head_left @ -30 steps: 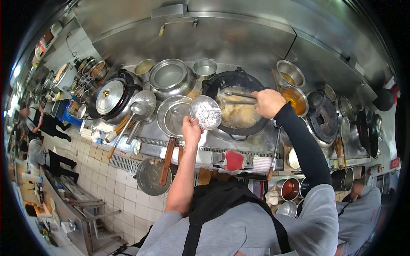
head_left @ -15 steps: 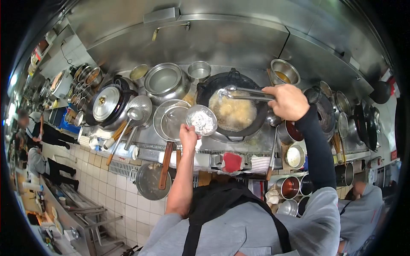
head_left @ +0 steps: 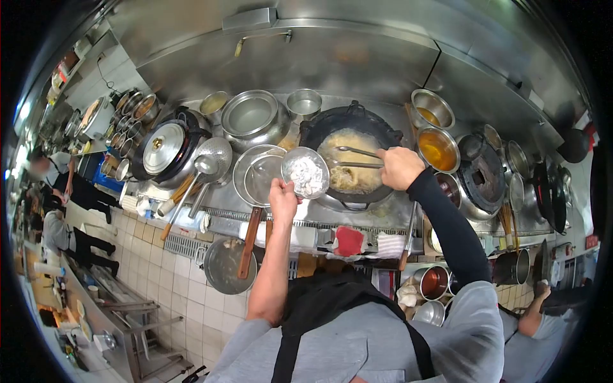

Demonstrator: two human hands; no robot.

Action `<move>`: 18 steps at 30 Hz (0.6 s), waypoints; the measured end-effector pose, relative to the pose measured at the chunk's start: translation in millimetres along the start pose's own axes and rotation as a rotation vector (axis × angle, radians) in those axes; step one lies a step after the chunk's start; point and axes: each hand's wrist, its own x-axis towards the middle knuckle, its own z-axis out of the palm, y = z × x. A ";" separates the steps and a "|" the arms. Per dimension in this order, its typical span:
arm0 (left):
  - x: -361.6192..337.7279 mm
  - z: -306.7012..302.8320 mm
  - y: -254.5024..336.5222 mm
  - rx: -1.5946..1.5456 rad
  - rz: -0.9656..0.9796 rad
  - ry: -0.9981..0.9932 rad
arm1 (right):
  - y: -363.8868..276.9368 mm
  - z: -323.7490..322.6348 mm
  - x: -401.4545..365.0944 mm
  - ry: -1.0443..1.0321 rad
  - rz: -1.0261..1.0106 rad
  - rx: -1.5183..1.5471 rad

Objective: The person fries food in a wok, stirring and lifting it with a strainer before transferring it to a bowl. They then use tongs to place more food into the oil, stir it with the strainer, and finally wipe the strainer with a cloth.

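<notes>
My left hand [head_left: 283, 199] is closed on the near-left rim of a small metal bowl [head_left: 285, 166], tilted beside the wok's left edge. White, floury-looking pieces [head_left: 308, 180] lie in the bowl. My right hand [head_left: 401, 168] grips metal tongs [head_left: 359, 151], whose two arms are spread apart and reach over the oil. Below them, a large black wok [head_left: 319, 121] holds bubbling, foamy oil [head_left: 348, 142]. A pale golden piece [head_left: 345, 179] floats under the lower tong arm. Nothing is plainly pinched between the tong tips.
Left of the bowl lie wire strainers [head_left: 255, 155] and a perforated ladle [head_left: 217, 152]. A bowl of orange liquid [head_left: 438, 150] stands right of my right hand. A red cloth [head_left: 350, 242] lies at the front edge. Co-workers stand at far left; another person's arm [head_left: 533, 313] shows at lower right.
My right hand has moved left and down, bringing the tongs lower over the oil. Their arms were close together and are now spread. The bowl of orange liquid has come into sight.
</notes>
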 end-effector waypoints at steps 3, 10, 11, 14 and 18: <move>-1.8 7.8 6.4 0.026 0.029 -0.022 | -19.9 -11.7 -6.9 -0.068 -0.074 0.033; -0.5 17.4 -3.3 0.036 0.003 -0.028 | -10.6 -31.4 -18.7 0.018 -0.137 0.048; 1.5 18.3 -7.4 0.024 -0.011 -0.041 | -7.9 -44.3 -20.8 -0.017 -0.088 0.066; 6.7 19.9 -25.3 -0.007 -0.047 -0.053 | 10.3 -67.0 -26.2 0.064 -0.065 0.118; 6.3 20.1 -32.7 -0.040 -0.087 -0.068 | 28.0 -88.0 -24.9 0.144 0.028 0.144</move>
